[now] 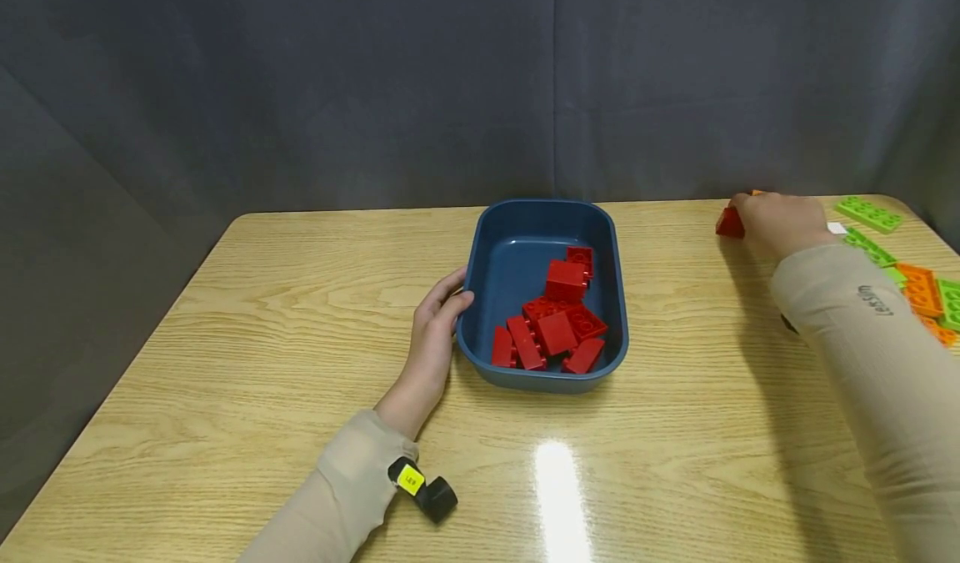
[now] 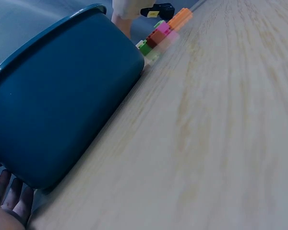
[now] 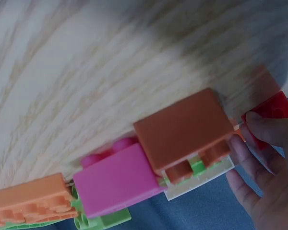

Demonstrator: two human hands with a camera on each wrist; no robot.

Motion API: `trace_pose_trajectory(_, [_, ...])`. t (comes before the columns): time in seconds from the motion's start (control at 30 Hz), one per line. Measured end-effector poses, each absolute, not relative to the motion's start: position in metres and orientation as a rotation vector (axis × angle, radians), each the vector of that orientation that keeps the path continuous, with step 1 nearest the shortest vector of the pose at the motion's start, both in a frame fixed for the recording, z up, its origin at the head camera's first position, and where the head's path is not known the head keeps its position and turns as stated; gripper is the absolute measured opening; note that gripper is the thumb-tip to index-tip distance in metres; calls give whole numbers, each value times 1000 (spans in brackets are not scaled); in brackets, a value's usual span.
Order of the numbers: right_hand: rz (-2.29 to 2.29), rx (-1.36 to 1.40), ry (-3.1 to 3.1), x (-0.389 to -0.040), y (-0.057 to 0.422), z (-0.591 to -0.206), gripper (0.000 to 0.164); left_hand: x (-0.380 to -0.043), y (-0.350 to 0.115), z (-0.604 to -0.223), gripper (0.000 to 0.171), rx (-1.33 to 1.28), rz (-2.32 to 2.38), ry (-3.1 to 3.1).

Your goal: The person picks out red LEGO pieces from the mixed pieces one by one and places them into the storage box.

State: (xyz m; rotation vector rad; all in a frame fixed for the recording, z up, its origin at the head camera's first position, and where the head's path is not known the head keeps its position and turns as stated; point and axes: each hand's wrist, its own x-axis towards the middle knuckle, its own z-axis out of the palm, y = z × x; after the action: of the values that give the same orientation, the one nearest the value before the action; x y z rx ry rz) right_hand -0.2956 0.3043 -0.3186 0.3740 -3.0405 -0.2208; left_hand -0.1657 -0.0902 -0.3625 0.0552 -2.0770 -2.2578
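Note:
A dark blue plastic bin (image 1: 480, 254) stands on the table with several red toy bricks (image 1: 557, 332) inside, mostly toward its near end. My left hand (image 1: 433, 329) rests against the bin's left outer wall, thumb by the rim. In the left wrist view, the fingers (image 2: 13, 194) lie along the outside of that wall. At the table's far right, my right hand (image 1: 780, 219) pinches a red brick (image 3: 273, 109) between thumb and fingers. Beside that hand, in the right wrist view, are a brown brick (image 3: 185, 129) and a pink brick (image 3: 117, 179).
Green bricks (image 1: 868, 213) and orange bricks (image 1: 921, 289) lie along the table's right side, partly hidden by the right arm. A white piece (image 3: 201, 179) sits behind the brown brick. A dark curtain (image 1: 420, 87) hangs behind the wooden table (image 1: 300, 313).

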Motion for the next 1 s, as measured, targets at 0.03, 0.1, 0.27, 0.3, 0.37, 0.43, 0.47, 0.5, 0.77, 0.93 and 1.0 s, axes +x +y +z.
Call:
trace_pose_trajectory(0.03, [-227,380,-3041,-295,304,-319,21,-165,-90,-362,45,56,-2256,-2079])
trace_pose_trajectory(0.1, [-230,378,-3065,-294,303,-318,19,-165,-89,-362,45,56,-2256,-2079])
trace_pose_trajectory(0.27, [-164,390,-3072,-292,301,-317,19,-166,-89,-362,45,61,-2254,-2081])
trace_pose_trajectory(0.3, [-143,402,-3056,-292,301,-317,17,-166,-89,-362,45,61,-2251,-2083])
trace_pose_trajectory(0.37, [-105,425,-3019,-291,300,-318,16,-166,-89,-362,45,57,-2249,-2084])
trace_pose_trajectory(0.43, [-91,441,-2992,-291,298,-318,16,-166,-89,-362,45,53,-2247,-2087])
trace_pose_trajectory(0.47, [-91,447,-2985,-291,297,-319,16,-166,-89,-362,45,51,-2246,-2088])
trace_pose_trajectory(0.5, [-93,450,-2981,-291,297,-319,16,-166,-89,-362,45,51,-2245,-2087])
trace_pose_trajectory(0.77, [-107,427,-3001,-290,294,-320,12,-166,-89,-362,45,42,-2245,-2084])
trace_pose_trajectory(0.93, [-132,425,-3011,-290,293,-320,13,-166,-89,-362,45,42,-2249,-2092])
trace_pose_trajectory(1.0, [-140,427,-3015,-290,293,-320,14,-165,-89,-362,45,40,-2253,-2094])
